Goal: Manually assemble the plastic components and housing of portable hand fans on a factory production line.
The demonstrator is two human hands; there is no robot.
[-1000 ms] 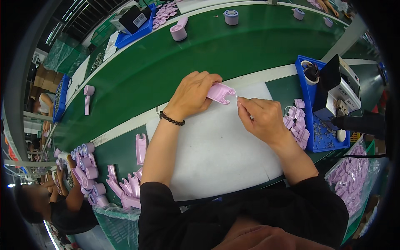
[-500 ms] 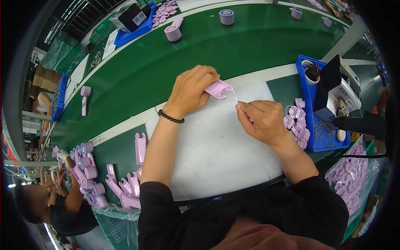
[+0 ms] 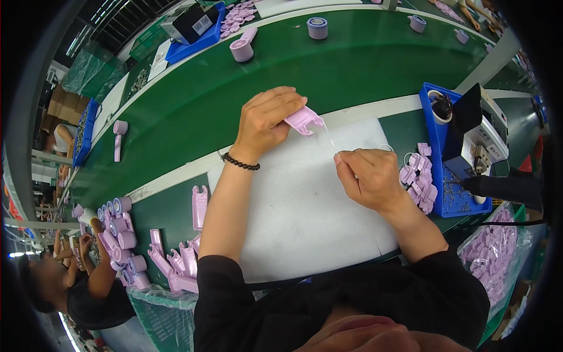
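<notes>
Centre of frame, above white foam pad (image 3: 305, 217): left hand (image 3: 265, 120) pinching pale purple plastic shell (image 3: 304, 119) between thumb and fingers; right hand (image 3: 368, 176) just right of it, fingertips pressed together on thin clear strip (image 3: 329, 138) (barely visible). Right edge: blue tray (image 3: 437, 146) of small purple parts.

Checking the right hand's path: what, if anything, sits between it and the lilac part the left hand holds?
Nothing solid. Only a thin clear strand spans the gap from the right hand to the lilac part in the left hand, above the white mat.
</notes>
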